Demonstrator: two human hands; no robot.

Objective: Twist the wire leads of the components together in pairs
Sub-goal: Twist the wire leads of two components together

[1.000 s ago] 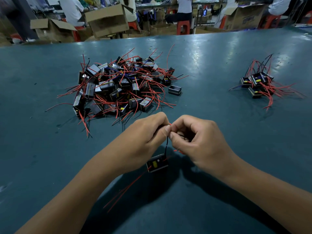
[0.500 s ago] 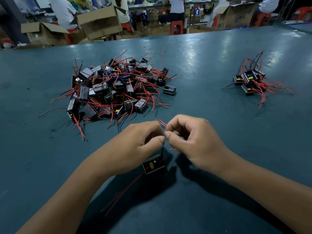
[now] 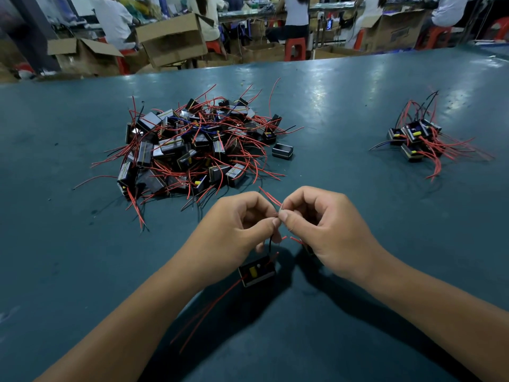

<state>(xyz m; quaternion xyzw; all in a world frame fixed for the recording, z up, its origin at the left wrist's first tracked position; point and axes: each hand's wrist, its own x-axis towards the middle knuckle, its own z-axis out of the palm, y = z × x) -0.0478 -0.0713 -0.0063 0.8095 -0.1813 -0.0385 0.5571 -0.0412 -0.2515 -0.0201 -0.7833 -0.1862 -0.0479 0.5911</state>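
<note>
A small black component (image 3: 257, 270) with a yellow part hangs by its black and red leads just above the teal table (image 3: 344, 111). My left hand (image 3: 237, 230) and my right hand (image 3: 322, 227) pinch those wire leads (image 3: 271, 198) between thumb and fingertips, the two hands touching at the pinch. Two long red leads (image 3: 209, 307) trail down toward me. A big heap of similar components (image 3: 192, 147) with red wires lies beyond my left hand. A small pile (image 3: 416, 139) lies at the far right.
One lone black component (image 3: 282, 151) sits just right of the big heap. Beyond the table's far edge stand open cardboard boxes (image 3: 172, 40), red stools and several seated people at benches.
The hands have stayed pinched on the leads and shifted slightly. Red lead ends now stick up between the fingers. The hanging component has barely moved.
</note>
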